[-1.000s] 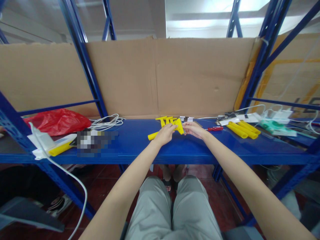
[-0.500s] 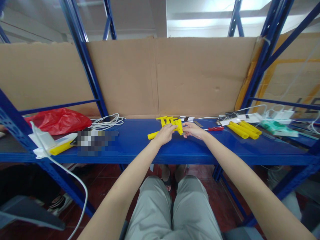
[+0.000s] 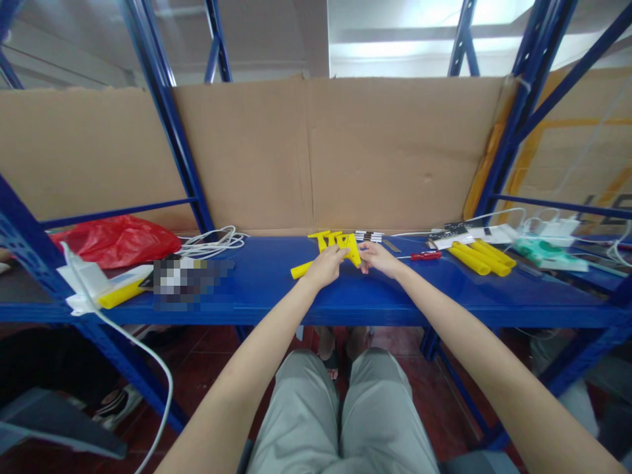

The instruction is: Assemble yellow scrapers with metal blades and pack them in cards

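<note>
A yellow scraper (image 3: 353,253) with a tube-like handle and a wide, flat head is held just above the blue shelf. My left hand (image 3: 326,265) is closed round its handle, whose end sticks out to the left. At the head's right edge, my right hand (image 3: 378,257) has its fingers pinched; whether a small part is between them is hidden. Behind my left hand lie several more yellow T-shaped scrapers (image 3: 320,238), partly covered. A red-handled screwdriver (image 3: 426,255) lies to the right of my right hand.
Several yellow tubes (image 3: 471,259) lie on the blue shelf (image 3: 266,286) at the right. Small black-and-white striped pieces (image 3: 368,236) sit behind my hands, near the cardboard wall (image 3: 247,151). At the left are a coiled white cable (image 3: 214,241) and a red plastic bag (image 3: 118,240).
The scraper's head has turned slightly, showing more of its flat face. My right fingers have shifted a little at its edge. My left hand keeps its grip.
</note>
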### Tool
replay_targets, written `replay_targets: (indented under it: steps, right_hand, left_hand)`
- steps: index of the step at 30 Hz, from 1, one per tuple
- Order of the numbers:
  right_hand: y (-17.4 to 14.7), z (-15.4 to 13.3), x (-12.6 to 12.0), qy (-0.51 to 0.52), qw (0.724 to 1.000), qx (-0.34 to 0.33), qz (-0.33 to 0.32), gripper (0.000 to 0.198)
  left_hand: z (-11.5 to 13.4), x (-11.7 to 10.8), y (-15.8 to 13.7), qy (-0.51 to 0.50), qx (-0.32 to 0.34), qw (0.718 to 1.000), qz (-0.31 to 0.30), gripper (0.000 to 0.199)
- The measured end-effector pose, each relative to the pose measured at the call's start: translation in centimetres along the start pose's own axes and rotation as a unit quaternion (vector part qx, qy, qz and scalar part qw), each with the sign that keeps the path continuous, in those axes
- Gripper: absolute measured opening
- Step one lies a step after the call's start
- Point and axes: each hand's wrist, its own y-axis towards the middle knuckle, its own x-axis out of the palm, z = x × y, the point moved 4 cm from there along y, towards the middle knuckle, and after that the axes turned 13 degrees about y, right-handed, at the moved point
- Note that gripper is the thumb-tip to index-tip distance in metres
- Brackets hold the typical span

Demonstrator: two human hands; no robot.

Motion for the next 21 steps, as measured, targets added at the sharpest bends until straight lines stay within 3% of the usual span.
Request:
replay_targets:
  steps: [12,21]
  right_hand:
    - [-0.33,-0.27,0.43,0.073,0.996,0.057,-0.008,0.016]
    - [-0.25,0.07,0.01,0.068,0.995,0.069,0.004,0.019]
  left_hand:
    - [0.3,-0.1,0.02,0.02,-0.011,1.0,-0.004,0.038]
    - [0.49,-0.06,-0.02,0.052,-0.005,0.999,-0.012,0.043]
